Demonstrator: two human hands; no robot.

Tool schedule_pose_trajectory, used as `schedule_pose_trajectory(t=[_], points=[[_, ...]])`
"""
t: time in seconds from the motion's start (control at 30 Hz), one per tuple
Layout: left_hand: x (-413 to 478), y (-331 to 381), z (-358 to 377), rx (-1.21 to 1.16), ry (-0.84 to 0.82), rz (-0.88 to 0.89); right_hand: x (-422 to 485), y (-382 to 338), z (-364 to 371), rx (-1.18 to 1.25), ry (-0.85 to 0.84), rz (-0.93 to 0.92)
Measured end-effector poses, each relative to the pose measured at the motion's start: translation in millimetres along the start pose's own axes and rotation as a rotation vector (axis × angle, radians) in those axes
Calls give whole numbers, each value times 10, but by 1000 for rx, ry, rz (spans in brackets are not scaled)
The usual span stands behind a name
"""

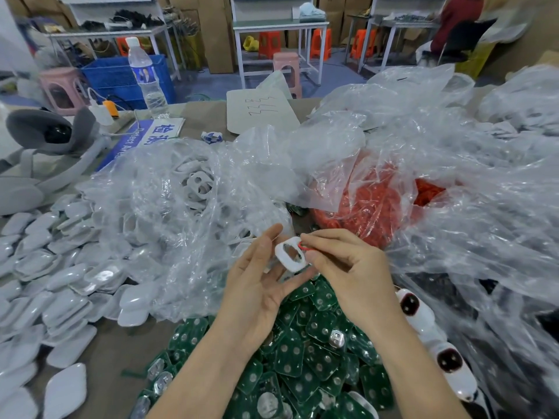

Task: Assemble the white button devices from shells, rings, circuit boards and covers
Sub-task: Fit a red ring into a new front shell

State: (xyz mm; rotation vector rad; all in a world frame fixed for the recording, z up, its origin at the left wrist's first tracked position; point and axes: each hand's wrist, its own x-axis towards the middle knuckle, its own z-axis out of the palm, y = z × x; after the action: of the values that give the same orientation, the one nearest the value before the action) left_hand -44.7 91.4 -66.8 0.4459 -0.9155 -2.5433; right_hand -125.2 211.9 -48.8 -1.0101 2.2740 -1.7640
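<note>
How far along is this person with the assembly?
A few finished devices lie at right. In hand: the left hand holds a white shell while the right hand pinches a red ring at it. Circuit boards and covers lie piled, so much is left.

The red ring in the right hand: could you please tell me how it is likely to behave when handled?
The red ring looks thin and seems bent in the pinch of the right hand, so it is probably floppy. Far slimmer than the white shell beside it, it is likely very light. It may tangle, like the heaped red rings in the bag.
</note>
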Motion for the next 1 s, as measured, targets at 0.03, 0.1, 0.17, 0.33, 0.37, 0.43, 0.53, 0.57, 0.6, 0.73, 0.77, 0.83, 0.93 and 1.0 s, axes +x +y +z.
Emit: schedule_pose_trajectory(t=[0.03, 0.1, 0.17, 0.33, 0.37, 0.43, 0.53, 0.57, 0.6, 0.73, 0.77, 0.83, 0.93, 1.0], points=[[6, 7, 2, -16, 18, -16, -8, -5, 9, 21, -17, -13], [6, 31, 17, -81, 38, -54, -15, -16, 22, 66, -44, -28], [7, 57, 25, -148, 31, -98, -15, -27, 15, 127, -50, -22], [-30, 107, 26, -210, -53, -224, -5, -29, -30, 70, -16, -16], [-39, 113, 19, -220, -74, -240, -4, -28, -32, 78, -26, -5], [-48, 122, 12, -222, -116, -259, -2, -25, -35, 118, -42, 9], [-47, 141, 14, -204, -174, -270, -6, -30, -54, 159, -27, -22], [-44, 152, 10, -204, -199, -267, -7, -38, -67, 164, -24, -38], [-45, 166, 9, -203, -223, -263, -5, -46, -81, 169, -26, -58], [-52, 201, 3, -146, -290, -227, -22, -91, -115, 119, -55, -144], [-54, 202, 2, -133, -296, -219, -33, -106, -107, 91, -63, -165], [-54, 198, 5, -127, -308, -209, -54, -136, -76, 46, -79, -191], [-55, 195, 10, -114, -315, -200, -54, -144, -55, 36, -84, -176], [-56, 192, 8, -106, -328, -192, -47, -138, -61, 54, -97, -168]])
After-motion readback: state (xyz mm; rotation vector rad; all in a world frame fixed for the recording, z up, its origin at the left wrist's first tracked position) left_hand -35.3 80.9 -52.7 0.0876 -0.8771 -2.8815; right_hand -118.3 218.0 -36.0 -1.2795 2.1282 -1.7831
